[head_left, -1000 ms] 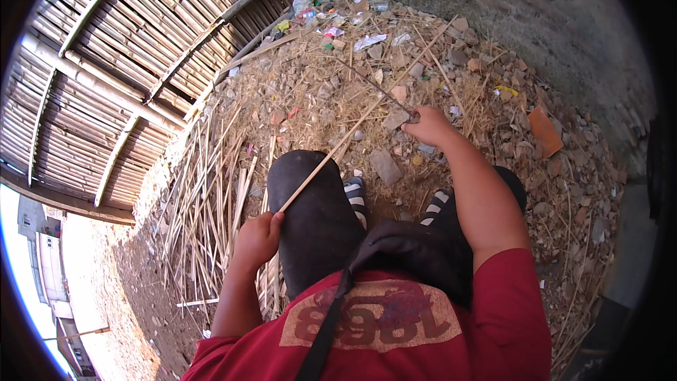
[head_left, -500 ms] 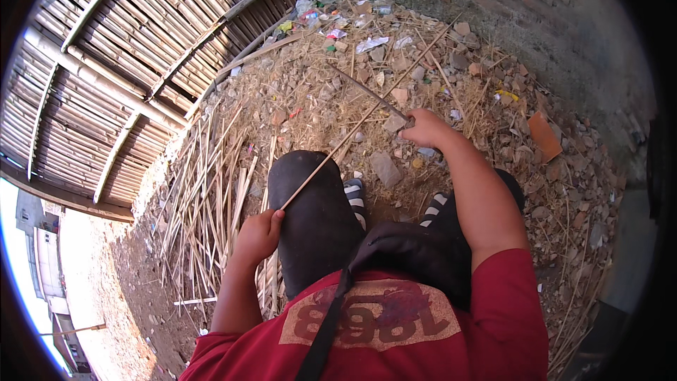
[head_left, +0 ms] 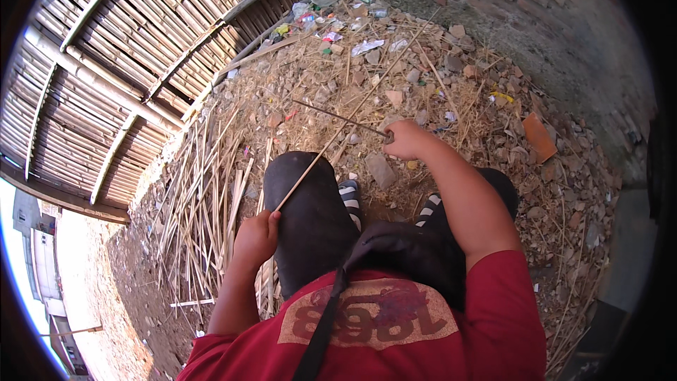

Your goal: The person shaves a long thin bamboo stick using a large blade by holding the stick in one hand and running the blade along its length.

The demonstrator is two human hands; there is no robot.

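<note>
My left hand is closed round the near end of a long, thin bamboo strip. It slants up and away to the right, passing over my left knee. In my closed right hand is the handle of a long knife, its narrow, dark blade pointing left. Blade and strip cross in the view a little beyond my knee; whether they touch I cannot tell. A heap of split bamboo strips lies on the ground left of my left leg.
Rubble and dry straw cover the ground ahead, with litter farther off. A bamboo slat wall rises on the left, a brick wall at the back right. An orange tile piece lies right of my right arm.
My right hand has moved slightly left and nearer, and the knife has turned so that its blade points more to the left and looks thinner. The left hand still grips the strip.
</note>
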